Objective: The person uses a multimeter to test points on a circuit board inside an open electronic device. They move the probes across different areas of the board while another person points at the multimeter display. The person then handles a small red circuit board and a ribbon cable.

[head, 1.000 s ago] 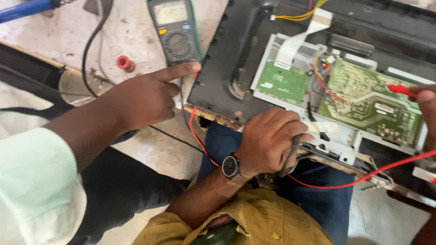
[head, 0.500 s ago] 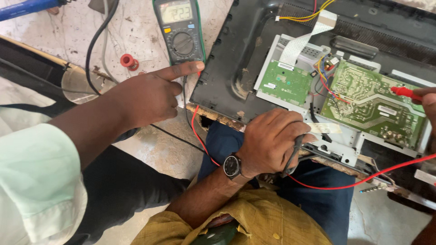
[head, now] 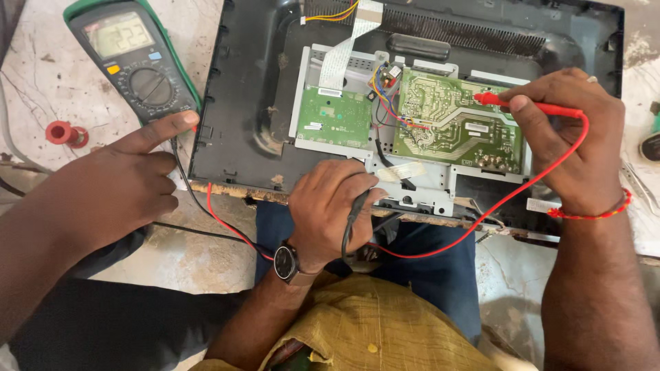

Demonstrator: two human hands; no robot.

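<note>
On the desk (head: 27,89), far left: multimeter (head: 130,62), green-cased, switched on, digits showing on its screen.
- Your left hand (head: 117,185): forefinger stretched out, tip touching the meter's near right corner. The other fingers are folded in and the grip holds nothing.
- Your right hand (head: 564,137): grip pinching the red probe (head: 543,108). Its tip rests on the far right part of the larger green circuit board (head: 457,124), and its red lead loops back toward the near side.
- Centre: black monitor shell (head: 247,89), lying face down with both boards bared. The smaller green board (head: 333,117) sits left of the larger one and is untouched.
- Near edge of the shell: a co-worker's hand (head: 326,206), wristwatch (head: 285,263) on the wrist, closed around the black probe (head: 352,213). That probe's tip is hidden, so I cannot tell what it contacts.
- Left of your left hand: small red spool (head: 62,132).

Status, as judged: casing opened, meter live, red probe placed. Black probe contact is unconfirmed.
</note>
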